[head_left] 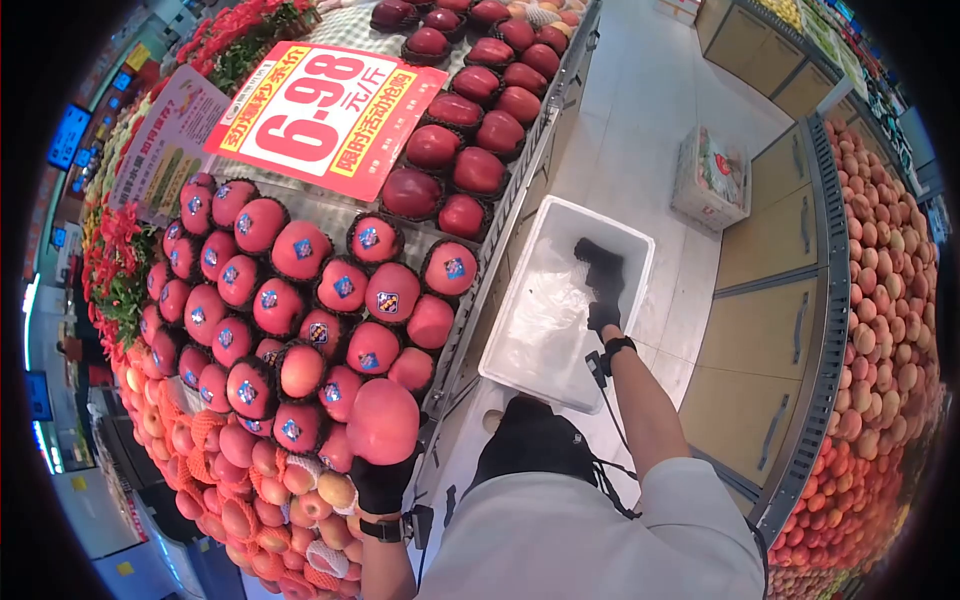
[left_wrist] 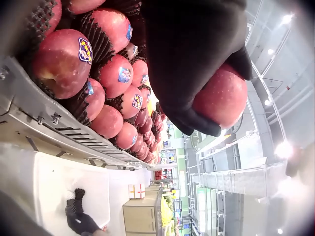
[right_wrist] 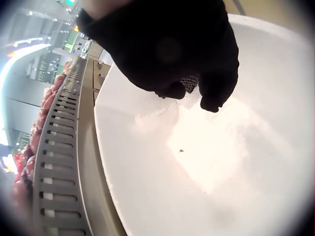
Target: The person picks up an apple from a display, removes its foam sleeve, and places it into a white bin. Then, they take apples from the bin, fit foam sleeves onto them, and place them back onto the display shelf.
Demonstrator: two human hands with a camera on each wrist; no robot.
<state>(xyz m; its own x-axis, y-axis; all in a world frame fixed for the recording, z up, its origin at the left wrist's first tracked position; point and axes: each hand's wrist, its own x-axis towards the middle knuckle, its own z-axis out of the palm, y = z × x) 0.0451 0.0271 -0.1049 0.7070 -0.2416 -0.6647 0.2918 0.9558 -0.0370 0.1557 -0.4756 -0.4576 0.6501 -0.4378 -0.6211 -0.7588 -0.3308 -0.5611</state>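
Note:
The black-gloved left hand (head_left: 385, 487) grips a large red apple (head_left: 383, 420) over the display's near edge. In the left wrist view the fingers of this hand (left_wrist: 197, 59) curl round the apple (left_wrist: 222, 97). Inside a white foam box (head_left: 530, 320), the right hand (head_left: 603, 316), also gloved in black, pinches a black mesh sleeve (head_left: 600, 265) that extends away from it. Up close in the right wrist view, a bit of the sleeve (right_wrist: 190, 82) shows between the thumb and fingers of the right hand (right_wrist: 172, 46); the glove hides the rest.
Stickered apples (head_left: 300, 250) in black sleeves fill the display at left, with darker apples (head_left: 478, 170) behind and a price sign (head_left: 320, 115). The display's metal edge (head_left: 500, 215) runs beside the box. Another box (head_left: 712, 180) stands on the floor near cabinets (head_left: 765, 330) at right.

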